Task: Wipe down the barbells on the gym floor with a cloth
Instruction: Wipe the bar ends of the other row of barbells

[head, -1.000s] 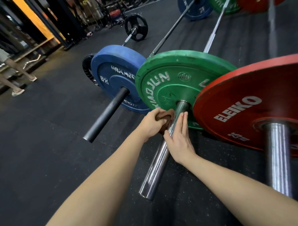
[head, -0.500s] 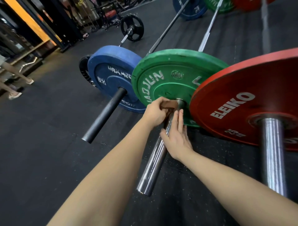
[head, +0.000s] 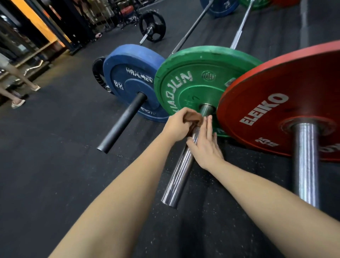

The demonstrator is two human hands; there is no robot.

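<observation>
Black rubber gym floor; cloth tight in left hand, right hand flat on barbell.

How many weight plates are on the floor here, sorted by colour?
Blue plates: 2
Green plates: 2
Red plates: 2
Black plates: 2
Total: 8

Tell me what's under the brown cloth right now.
The chrome sleeve by the green plate; the left hand grips the brown cloth against it. The stretch beneath is hidden.
</observation>
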